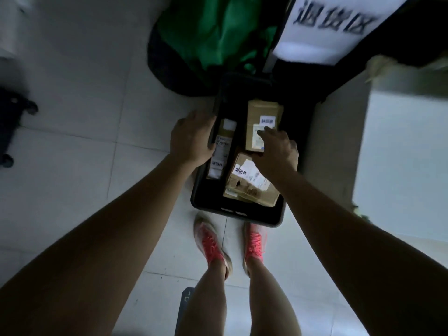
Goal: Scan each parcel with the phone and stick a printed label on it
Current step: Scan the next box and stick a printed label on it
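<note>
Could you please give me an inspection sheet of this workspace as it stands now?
Surface: pale tiled floor, dimly lit.
Job's things: dark bin on the floor holding three brown parcels; upper parcel, lower parcel, narrow parcel at the bin's left; each shows white labels. No phone seen.
Clutter: green bag and white sign beyond the bin; dark wheeled object at far left.
Hands: left hand grips the bin's left rim; right hand presses a finger on the upper parcel's label.
Cables: nothing seen.
Surroundings: pale box at right; pink shoes below.

right hand (276, 151) covers part of a parcel label (258, 137); the sign (332, 23) is blurred.
</note>
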The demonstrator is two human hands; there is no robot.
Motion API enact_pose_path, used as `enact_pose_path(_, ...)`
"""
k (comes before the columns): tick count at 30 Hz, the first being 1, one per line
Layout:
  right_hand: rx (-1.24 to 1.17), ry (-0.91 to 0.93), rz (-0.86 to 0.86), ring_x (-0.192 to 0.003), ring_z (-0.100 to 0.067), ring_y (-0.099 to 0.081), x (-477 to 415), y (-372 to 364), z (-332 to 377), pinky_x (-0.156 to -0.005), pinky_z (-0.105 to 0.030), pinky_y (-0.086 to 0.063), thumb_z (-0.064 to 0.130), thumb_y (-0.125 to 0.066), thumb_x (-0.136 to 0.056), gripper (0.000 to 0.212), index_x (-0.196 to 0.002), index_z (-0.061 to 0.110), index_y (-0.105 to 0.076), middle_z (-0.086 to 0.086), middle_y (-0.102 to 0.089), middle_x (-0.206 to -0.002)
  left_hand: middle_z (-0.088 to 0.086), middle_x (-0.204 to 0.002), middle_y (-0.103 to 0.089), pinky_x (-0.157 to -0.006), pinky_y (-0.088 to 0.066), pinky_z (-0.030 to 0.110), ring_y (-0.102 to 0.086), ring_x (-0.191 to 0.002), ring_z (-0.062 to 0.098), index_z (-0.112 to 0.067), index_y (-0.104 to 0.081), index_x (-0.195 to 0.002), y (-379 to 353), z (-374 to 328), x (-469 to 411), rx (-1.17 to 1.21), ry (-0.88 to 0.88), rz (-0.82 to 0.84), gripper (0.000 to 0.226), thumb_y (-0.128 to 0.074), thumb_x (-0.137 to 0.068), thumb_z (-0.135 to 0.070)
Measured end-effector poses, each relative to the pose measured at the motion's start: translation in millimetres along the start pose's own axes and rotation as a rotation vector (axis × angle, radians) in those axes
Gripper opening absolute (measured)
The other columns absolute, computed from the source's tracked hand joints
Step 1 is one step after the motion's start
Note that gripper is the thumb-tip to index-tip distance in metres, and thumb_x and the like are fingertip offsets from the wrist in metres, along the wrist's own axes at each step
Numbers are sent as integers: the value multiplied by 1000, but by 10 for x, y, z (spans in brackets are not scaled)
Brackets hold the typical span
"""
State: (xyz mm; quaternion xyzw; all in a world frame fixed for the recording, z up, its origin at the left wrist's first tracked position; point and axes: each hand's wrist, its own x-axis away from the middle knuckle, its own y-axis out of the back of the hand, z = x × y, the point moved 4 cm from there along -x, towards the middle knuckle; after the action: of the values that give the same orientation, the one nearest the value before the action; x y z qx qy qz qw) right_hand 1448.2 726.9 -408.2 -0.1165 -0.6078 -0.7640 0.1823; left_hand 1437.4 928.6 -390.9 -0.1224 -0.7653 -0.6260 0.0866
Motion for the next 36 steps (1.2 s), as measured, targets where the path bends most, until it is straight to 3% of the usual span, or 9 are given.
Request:
enact_pose_path(5, 29, 15, -85, -129, -22, -48, 550, 1387, 57, -102, -37, -41, 31, -75, -84, 49, -130, 29, -58, 9, -54, -141, 11, -139, -52, -101, -42, 46, -46, -130, 32, -14, -46, -143, 1267, -665, 326, -163, -51, -128, 71, -69, -81, -41)
enact_pose_path(10, 41, -25, -156, -134, -21, -46, 1439, 2483, -48, -107, -37, -39, 30, -68, -89, 48, -135, 29, -57, 7, -51, -146, 7, -144, -47, -104, -38, 43, -42, -133, 28, -19, -42, -148, 2272, -1347, 869, -240, -110, -192, 75, -62, -84, -52)
enact_pose_path(13, 42, -83, -244, -126, -23, -52, 2105, 3063, -229, -101, -37, -40, 34, -67, -88, 39, -126, 28, -60, 6, -57, -134, 7, -143, -49, -105, -40, 44, -43, -134, 28, -19, -44, -146, 2778, -1782, 1231, -228, -157, -229, 69, -61, -87, -52)
enact_pose_path(18, 34, -205, -373, -126, -23, -53, 3191, 3782, -712, -103, -37, -42, 41, -70, -89, 46, -131, 27, -58, 5, -59, -135, 5, -147, -45, -104, -39, 42, -39, -138, 27, -22, -39, -150, 3355, -2619, 1800, -240, -268, -246, 69, -55, -91, -55)
enact_pose_path(22, 14, -310, -441, -124, -23, -55, 3950, 4160, -1257, -99, -37, -42, 39, -74, -85, 44, -124, 28, -59, 3, -63, -130, 5, -142, -49, -104, -40, 42, -42, -135, 27, -19, -45, -144, 3605, -3371, 2225, -263, -364, -278, 63, -57, -91, -51)
enact_pose_path(26, -69, -404, -472, -130, -23, -53, 4583, 4364, -1979, -103, -37, -42, 41, -74, -86, 54, -136, 32, -56, 3, -61, -137, 6, -144, -46, -106, -39, 44, -41, -136, 28, -19, -40, -146, 3631, -4247, 2538, -315, -446, -286, 62, -55, -94, -49)
enact_pose_path(30, -120, -475, -464, -125, -26, -57, 5021, 4415, -2900, -101, -36, -43, 41, -74, -83, 47, -127, 29, -61, -1, -65, -130, 8, -146, -44, -109, -36, 42, -41, -136, 29, -20, -42, -146, 3423, -5226, 2733, -324, -493, -279, 59, -52, -96, -49)
enact_pose_path(36, -130, -475, -432, -133, -24, -49, 5466, 4515, -4322, -106, -38, -38, 40, -72, -86, 56, -138, 29, -55, 1, -60, -139, 6, -140, -48, -105, -38, 42, -44, -133, 29, -18, -46, -139, 2925, -6674, 2885, -353, -470, -234, 55, -53, -95, -50)
